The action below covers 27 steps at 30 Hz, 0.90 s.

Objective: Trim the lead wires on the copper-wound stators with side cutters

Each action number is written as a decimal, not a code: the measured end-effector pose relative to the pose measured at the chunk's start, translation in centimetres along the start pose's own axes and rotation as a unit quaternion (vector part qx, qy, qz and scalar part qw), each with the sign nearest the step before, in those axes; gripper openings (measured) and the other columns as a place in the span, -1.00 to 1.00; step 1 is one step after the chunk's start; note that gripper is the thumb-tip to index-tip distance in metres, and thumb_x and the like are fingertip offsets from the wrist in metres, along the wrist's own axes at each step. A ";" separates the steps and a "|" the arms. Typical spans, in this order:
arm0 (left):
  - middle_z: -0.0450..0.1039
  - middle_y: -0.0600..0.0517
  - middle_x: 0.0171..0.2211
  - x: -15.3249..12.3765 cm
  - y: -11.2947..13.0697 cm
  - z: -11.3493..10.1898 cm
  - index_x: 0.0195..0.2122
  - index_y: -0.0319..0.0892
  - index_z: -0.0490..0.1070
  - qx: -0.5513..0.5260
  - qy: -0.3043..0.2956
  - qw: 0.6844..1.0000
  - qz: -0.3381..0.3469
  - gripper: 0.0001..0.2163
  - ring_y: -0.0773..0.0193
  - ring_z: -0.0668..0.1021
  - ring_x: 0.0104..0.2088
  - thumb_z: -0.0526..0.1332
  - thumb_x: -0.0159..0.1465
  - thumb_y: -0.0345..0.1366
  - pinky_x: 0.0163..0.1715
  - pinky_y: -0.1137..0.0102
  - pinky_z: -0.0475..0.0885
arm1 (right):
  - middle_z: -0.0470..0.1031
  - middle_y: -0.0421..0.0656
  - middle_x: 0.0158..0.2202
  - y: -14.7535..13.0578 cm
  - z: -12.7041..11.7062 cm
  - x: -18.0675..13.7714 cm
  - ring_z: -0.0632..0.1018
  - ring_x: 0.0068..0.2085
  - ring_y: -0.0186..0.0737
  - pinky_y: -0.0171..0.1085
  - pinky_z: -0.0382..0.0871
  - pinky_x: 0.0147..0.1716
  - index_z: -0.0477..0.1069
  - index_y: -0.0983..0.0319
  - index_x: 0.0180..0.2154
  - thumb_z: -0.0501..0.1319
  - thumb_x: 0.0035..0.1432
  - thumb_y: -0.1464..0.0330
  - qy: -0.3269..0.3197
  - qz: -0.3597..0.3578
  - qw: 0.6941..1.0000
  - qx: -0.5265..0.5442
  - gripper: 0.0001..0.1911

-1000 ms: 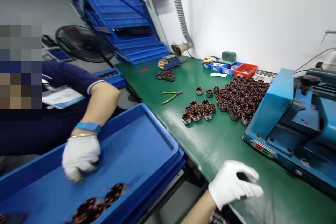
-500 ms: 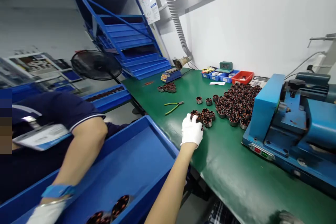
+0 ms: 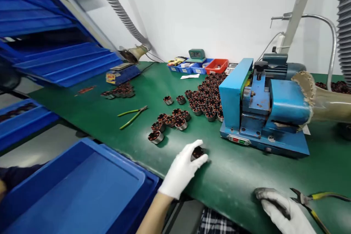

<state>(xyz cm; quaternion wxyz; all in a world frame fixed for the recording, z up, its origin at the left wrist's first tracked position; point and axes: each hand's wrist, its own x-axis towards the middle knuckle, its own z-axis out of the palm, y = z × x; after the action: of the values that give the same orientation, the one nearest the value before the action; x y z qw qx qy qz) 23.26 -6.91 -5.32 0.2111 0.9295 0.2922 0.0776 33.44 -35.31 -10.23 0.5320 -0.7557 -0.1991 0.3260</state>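
Observation:
My left hand (image 3: pixel 184 170), in a white glove, is closed round a small copper-wound motor stator (image 3: pixel 197 152) on the green bench mat (image 3: pixel 109 124), near the front edge. My right hand (image 3: pixel 282 210), in a soiled white glove, lies at the bottom right next to yellow-handled pliers (image 3: pixel 315 201); its fingers are curled under and I cannot make out whether it holds anything. A small cluster of stators (image 3: pixel 171 120) sits just beyond my left hand, with one stator (image 3: pixel 155 137) apart at its near left.
A blue bench machine (image 3: pixel 260 109) stands to the right, a large heap of stators (image 3: pixel 205 91) behind it. Green-handled cutters (image 3: pixel 133 114), a scale (image 3: pixel 122 74), small parts bins (image 3: pixel 197 66) and a blue tray (image 3: pixel 82 190) at the near left surround the work area.
My left hand has drawn back from the stator cluster toward the front edge with one stator in it. The view swung right, dropping the co-worker out and bringing my right hand and pliers in.

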 end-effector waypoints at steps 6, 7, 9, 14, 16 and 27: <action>0.43 -0.01 0.00 -3.9 8.8 7.2 -0.04 -0.08 0.25 -0.147 -0.044 0.985 0.080 -0.55 0.12 0.45 0.06 0.33 0.04 -0.30 0.01 0.23 0.43 | 0.60 -0.04 -0.22 0.5 -2.7 0.7 0.57 -0.16 -0.01 -0.10 0.44 -0.07 0.58 0.16 -0.32 0.25 0.05 0.21 0.122 -0.085 0.989 -0.027 -0.79; 0.43 -0.02 0.01 -4.5 9.9 8.2 -0.07 -0.08 0.27 -0.160 -0.044 0.982 0.087 -0.59 0.08 0.42 0.09 0.32 0.05 -0.31 0.04 0.17 0.40 | 0.60 -0.03 -0.21 0.3 -3.6 0.8 0.57 -0.16 -0.01 -0.09 0.43 -0.07 0.57 0.17 -0.32 0.26 0.04 0.22 0.130 -0.082 0.988 -0.031 -0.79; 0.41 -0.08 0.03 -5.6 11.0 9.4 -0.05 -0.09 0.28 -0.168 -0.032 0.981 0.088 -0.59 -0.01 0.36 0.14 0.31 0.06 -0.30 0.08 0.04 0.34 | 0.59 -0.03 -0.19 -0.2 -5.2 1.0 0.56 -0.15 -0.02 -0.10 0.42 -0.08 0.56 0.19 -0.31 0.26 0.04 0.22 0.139 -0.065 0.988 -0.023 -0.79; 0.13 -0.25 0.22 -6.4 9.2 8.0 0.19 -0.18 0.04 -0.130 -0.057 0.980 0.137 -0.27 -0.10 0.27 0.19 0.34 0.02 -0.26 0.07 0.03 0.35 | 0.57 -0.03 -0.19 -1.3 -6.8 0.9 0.56 -0.20 -0.10 -0.17 0.45 -0.18 0.50 0.22 -0.19 0.25 0.05 0.25 0.139 -0.033 0.990 -0.001 -0.73; 0.03 -0.23 0.27 -5.7 8.3 7.0 0.22 -0.16 -0.01 -0.104 -0.076 0.976 0.174 -0.26 -0.08 0.22 0.22 0.32 0.04 -0.30 0.09 0.05 0.32 | 0.56 -0.06 -0.24 -2.0 -5.4 0.8 0.56 -0.30 -0.14 -0.21 0.46 -0.28 0.46 0.22 -0.10 0.31 -0.04 0.32 0.105 -0.028 0.994 0.011 -0.61; 0.44 -0.20 -0.06 -4.6 10.3 9.1 0.08 -0.24 0.18 -0.107 -0.031 0.955 0.275 -0.46 -0.02 0.48 -0.01 0.30 0.09 -0.27 0.11 0.00 0.29 | 0.52 -0.16 -0.50 -3.2 -0.8 1.4 0.44 -0.58 -0.31 -0.32 0.32 -0.63 0.54 0.21 -0.40 0.32 -0.02 0.31 0.246 -0.045 0.947 0.201 -0.89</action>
<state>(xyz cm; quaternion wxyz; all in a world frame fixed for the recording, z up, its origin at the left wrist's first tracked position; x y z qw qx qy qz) 27.24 -20.37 -9.07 0.2884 0.9480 0.0087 0.1344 35.12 -33.82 -7.45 0.7197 -0.6798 -0.0257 0.1386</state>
